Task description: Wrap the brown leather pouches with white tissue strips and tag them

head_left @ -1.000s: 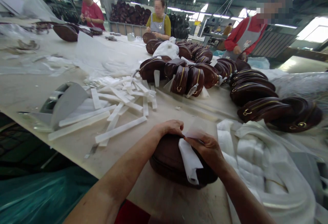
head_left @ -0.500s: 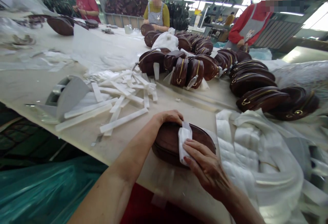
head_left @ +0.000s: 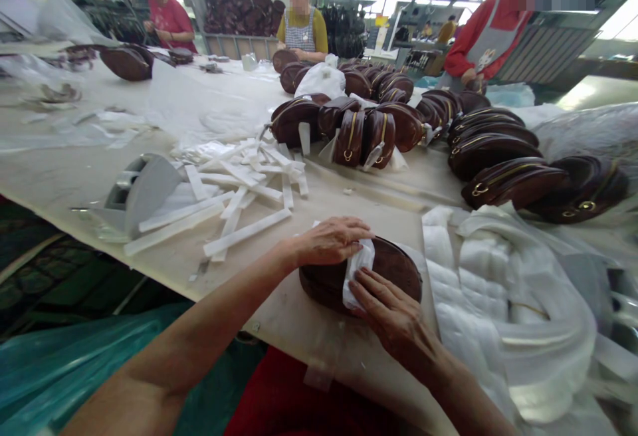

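Note:
A dark brown oval leather bag [head_left: 399, 266] lies on its side on the table in front of me. A white strip of soft wrapping [head_left: 359, 268] crosses its middle. My left hand [head_left: 335, 238] rests over the bag's far left part, with stretched fingertips touching the strip's upper end. The fingers of my right hand [head_left: 386, 296] lie flat and close together on the strip's lower half. Both hands are open and press on the strip. The thumbs are partly hidden, and so is the bag's underside.
Loose white strips [head_left: 246, 190] and a grey tape dispenser [head_left: 149, 193] lie to the left. Bundled white wrapping [head_left: 498, 290] is at the right. Several brown bags [head_left: 513, 180] stand further back. Co-workers [head_left: 304, 27] stand beyond the table. A teal plastic sheet [head_left: 100, 356] hangs below the near edge.
My left hand has shifted from the bag's far edge onto its top, towards the strip's upper end. My right hand stays on the strip, slightly further left.

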